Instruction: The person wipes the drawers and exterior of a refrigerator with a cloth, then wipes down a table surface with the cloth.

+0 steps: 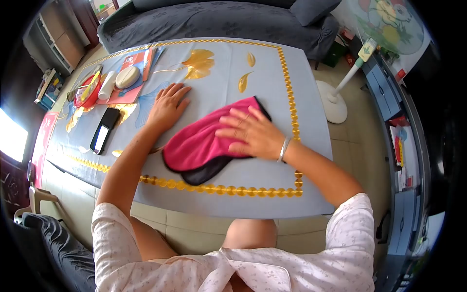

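A pink cloth (202, 134) with a black edging and a black underside lies folded on the table, its folds running lengthwise. My right hand (250, 131) rests flat on the right part of it, fingers spread and pointing left; a silver bracelet circles that wrist. To the upper left of the cloth, my left hand (169, 106) lies on the tablecloth (224, 82) with its fingers stretched out, holding nothing. A black phone (104, 131) with a lit screen sits to the left of my left forearm.
Beyond the phone are a red basket (88, 97) with small items, a white tube (107, 85), a round cream-coloured case (127, 78) and papers. A sofa (219, 24) stands behind the table, a standing fan (335, 95) and blue cabinets (382, 92) to the right.
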Motion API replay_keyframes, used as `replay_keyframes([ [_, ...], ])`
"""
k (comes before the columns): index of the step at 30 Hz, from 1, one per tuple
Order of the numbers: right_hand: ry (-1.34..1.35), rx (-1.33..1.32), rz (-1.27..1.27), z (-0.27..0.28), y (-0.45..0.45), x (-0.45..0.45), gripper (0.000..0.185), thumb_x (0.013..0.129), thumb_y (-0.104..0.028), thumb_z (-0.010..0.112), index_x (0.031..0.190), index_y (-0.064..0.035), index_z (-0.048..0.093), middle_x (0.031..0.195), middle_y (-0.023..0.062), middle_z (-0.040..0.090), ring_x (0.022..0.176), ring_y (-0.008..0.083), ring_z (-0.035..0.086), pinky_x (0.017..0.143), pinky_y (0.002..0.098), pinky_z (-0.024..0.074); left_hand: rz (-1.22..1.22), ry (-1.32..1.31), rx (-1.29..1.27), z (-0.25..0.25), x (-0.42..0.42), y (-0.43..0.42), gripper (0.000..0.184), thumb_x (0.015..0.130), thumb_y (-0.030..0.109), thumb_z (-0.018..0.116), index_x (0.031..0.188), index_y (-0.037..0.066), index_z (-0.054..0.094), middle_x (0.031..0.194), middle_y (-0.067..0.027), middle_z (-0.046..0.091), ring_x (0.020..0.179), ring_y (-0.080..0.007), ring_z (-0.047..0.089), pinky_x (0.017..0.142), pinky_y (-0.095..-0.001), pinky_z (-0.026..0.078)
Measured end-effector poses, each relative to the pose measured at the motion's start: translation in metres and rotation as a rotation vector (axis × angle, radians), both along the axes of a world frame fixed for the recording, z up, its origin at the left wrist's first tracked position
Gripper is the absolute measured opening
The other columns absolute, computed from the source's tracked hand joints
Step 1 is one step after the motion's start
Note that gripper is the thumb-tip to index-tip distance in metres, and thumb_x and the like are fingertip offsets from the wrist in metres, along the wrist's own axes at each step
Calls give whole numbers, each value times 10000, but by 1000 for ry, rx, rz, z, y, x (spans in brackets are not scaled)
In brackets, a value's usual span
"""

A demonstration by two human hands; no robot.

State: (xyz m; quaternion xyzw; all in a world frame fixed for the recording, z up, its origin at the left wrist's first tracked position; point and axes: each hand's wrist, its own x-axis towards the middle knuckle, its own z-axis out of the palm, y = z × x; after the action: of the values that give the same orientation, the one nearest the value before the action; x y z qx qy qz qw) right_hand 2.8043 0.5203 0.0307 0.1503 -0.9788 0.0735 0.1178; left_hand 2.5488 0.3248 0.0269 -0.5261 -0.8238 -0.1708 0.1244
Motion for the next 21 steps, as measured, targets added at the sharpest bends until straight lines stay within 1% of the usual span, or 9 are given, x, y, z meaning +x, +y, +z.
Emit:
replay_keyframes([
  [3, 57, 45, -143, -7, -2, -21, 541, 960, -563, 488, 1433, -300, 497, 1525, 39, 420, 1444, 292, 315, 1174, 564, 173, -81, -57, 107, -1, -2, -2, 436, 959, 292, 551, 1350, 99, 563, 1407, -149, 527, 1358, -319, 427, 1142, -439, 308],
  [7, 76, 85, -206, -6, -13, -24, 519, 953, -486, 535, 1425, -274, 507, 1516, 36, 436, 1443, 289, 319, 1172, 528, 194, -278, -46, 237, -6, 10, 1, 471, 911, 259, 638, 1329, 59, 554, 1353, -191, 539, 1317, -353, 455, 1112, -446, 354],
  [8, 52, 99, -234, -2, -18, -23, 522, 955, -466, 537, 1423, -236, 510, 1504, 54, 442, 1437, 293, 322, 1171, 521, 198, -303, -109, 183, 1, 31, -1, 479, 921, 293, 633, 1330, 59, 549, 1341, -201, 542, 1318, -373, 450, 1107, -454, 359],
  [9, 24, 111, -263, 1, -24, -22, 526, 957, -446, 538, 1420, -199, 514, 1493, 73, 449, 1432, 297, 326, 1170, 514, 201, -410, 42, 136, -13, 36, 3, 504, 905, 257, 645, 1345, 44, 521, 1340, -206, 532, 1301, -391, 460, 1118, -455, 352],
  [11, 23, 157, -304, -1, -42, -15, 529, 964, -407, 528, 1406, -117, 516, 1462, 122, 457, 1418, 319, 332, 1167, 513, 205, -515, -94, 101, -10, 65, -7, 499, 940, 229, 588, 1349, -37, 481, 1345, -233, 517, 1296, -380, 467, 1109, -435, 362],
  [12, 9, 149, -320, -1, -55, -11, 528, 967, -383, 521, 1394, -72, 515, 1444, 156, 456, 1405, 349, 338, 1163, 521, 208, -508, -112, 6, 2, 79, -20, 507, 955, 197, 559, 1384, -45, 440, 1380, -230, 494, 1309, -368, 462, 1118, -423, 358],
  [15, -36, 133, -294, 8, -99, -1, 547, 965, -382, 522, 1407, -60, 496, 1458, 172, 438, 1408, 372, 328, 1161, 545, 199, -511, 4, -80, 4, 84, -69, 613, 910, 131, 555, 1472, -12, 358, 1477, -191, 437, 1377, -311, 423, 1146, -412, 334],
  [19, -49, 121, -185, 2, -154, -12, 587, 966, -421, 527, 1436, -76, 462, 1483, 176, 422, 1416, 391, 322, 1182, 552, 162, -497, -47, 12, 10, 71, -150, 597, 877, 135, 573, 1440, 4, 426, 1457, -153, 469, 1329, -305, 468, 1116, -435, 359],
  [21, -48, 100, -113, 5, -186, -33, 590, 973, -446, 513, 1439, -89, 460, 1489, 177, 421, 1416, 394, 320, 1183, 554, 159, -380, 12, -134, 14, 57, -193, 651, 877, 98, 560, 1498, 69, 367, 1497, -129, 441, 1404, -302, 394, 1160, -431, 315],
])
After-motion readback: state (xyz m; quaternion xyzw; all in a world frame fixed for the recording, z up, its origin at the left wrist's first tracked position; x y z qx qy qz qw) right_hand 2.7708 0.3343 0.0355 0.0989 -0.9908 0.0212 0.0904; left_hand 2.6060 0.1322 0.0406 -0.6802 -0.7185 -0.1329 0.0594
